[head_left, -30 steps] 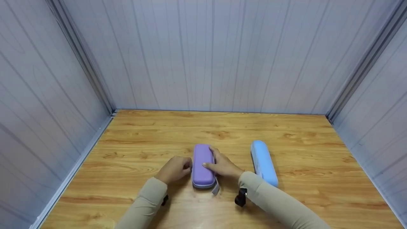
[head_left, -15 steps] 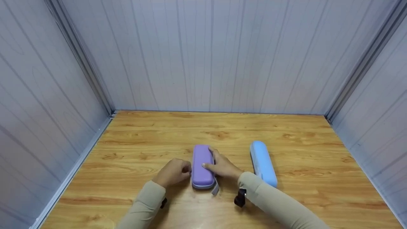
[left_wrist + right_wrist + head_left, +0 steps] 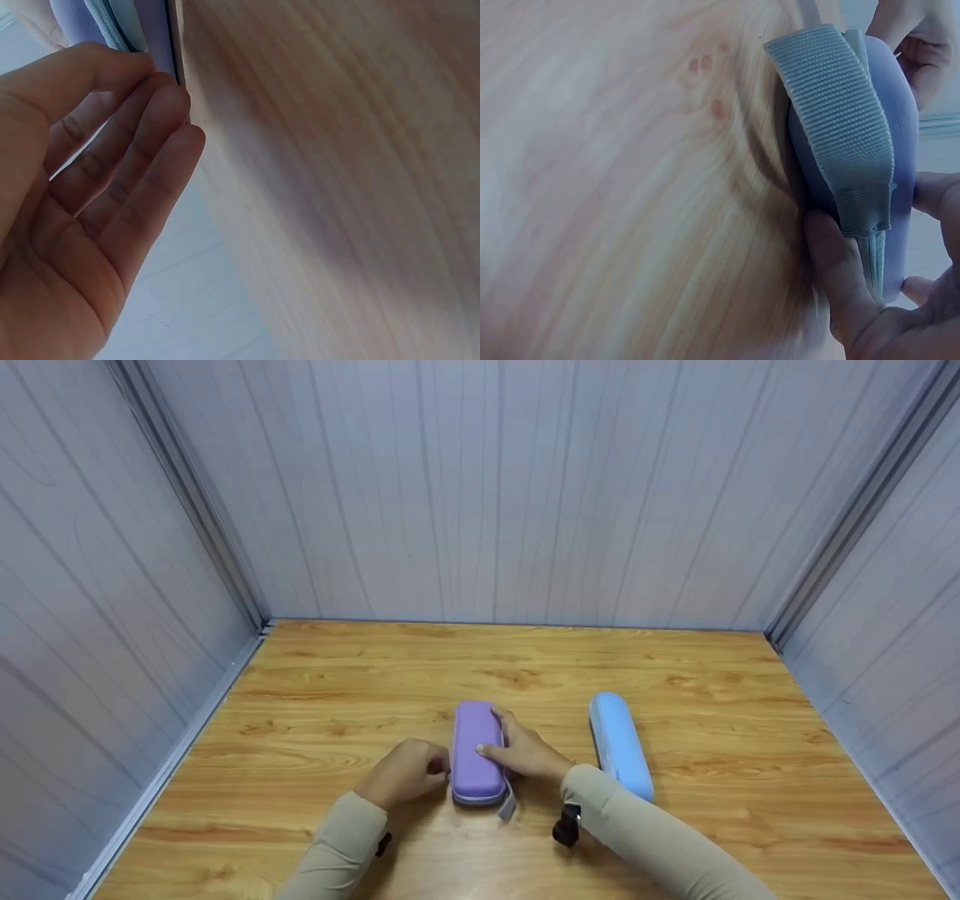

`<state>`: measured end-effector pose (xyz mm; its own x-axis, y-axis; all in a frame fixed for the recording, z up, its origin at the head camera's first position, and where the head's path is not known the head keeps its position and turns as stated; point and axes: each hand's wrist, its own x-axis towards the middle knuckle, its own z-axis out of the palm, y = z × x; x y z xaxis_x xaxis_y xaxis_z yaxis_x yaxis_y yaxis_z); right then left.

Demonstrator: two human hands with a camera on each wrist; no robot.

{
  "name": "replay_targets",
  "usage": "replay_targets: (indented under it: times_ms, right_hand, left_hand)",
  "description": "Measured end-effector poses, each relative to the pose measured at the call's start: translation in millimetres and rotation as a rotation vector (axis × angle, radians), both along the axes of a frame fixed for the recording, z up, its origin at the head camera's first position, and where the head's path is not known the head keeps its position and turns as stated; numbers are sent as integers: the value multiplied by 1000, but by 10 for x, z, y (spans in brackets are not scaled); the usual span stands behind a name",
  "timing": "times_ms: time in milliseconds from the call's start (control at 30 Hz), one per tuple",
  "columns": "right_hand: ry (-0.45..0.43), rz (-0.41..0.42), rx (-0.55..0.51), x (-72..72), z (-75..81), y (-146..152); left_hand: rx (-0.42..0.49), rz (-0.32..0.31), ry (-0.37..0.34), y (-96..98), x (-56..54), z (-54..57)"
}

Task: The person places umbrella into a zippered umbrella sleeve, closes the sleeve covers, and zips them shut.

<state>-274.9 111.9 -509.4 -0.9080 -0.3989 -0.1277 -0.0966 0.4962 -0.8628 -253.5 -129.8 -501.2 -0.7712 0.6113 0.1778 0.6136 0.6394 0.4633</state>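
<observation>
A purple zippered pencil case [image 3: 477, 742] lies on the wooden table with a grey zip band around its side. My right hand [image 3: 529, 748] grips it from the right, thumb on the lid and fingers along the far right side. At its left side, my left hand [image 3: 409, 771] pinches with thumb and index finger at the zip, where a small purple pull shows by the fingertips. In the left wrist view the thumb [image 3: 112, 66] meets the fingers right at the zip edge. A grey fabric strap [image 3: 840, 120] hangs off the case's near right corner.
To the right, a light blue case [image 3: 624, 744] of similar shape lies slightly slanted, close to the right forearm [image 3: 645, 829]. Pale panel walls [image 3: 495, 495] enclose the wooden table [image 3: 337, 667] at the back and both sides.
My left hand has slid slightly toward me along the case's left side. The right hand keeps its grip, and both cases stay in place.
</observation>
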Motion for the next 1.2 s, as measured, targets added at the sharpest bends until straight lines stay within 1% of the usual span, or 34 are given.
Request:
replay_targets:
  times_ms: [167, 300, 400, 633, 1000, 1200]
  right_hand:
    - [0, 0, 0, -5, -1, -3]
    - [0, -1, 3, -3, 2, -13]
    - [-6, -1, 7, -1, 0, -19]
    - [-3, 6, -13, -4, -9, -1]
    - [6, -6, -13, -5, -19, -16]
    - [1, -6, -20, -6, -28, -11]
  left_hand:
    - [5, -12, 21, -7, 29, 1]
    - [7, -16, 16, -16, 46, 4]
    - [16, -10, -16, -33, 65, 8]
    - [64, -31, -88, -71, 101, 2]
    - [95, -34, -148, -92, 162, 36]
    - [117, -62, -199, -96, 203, 51]
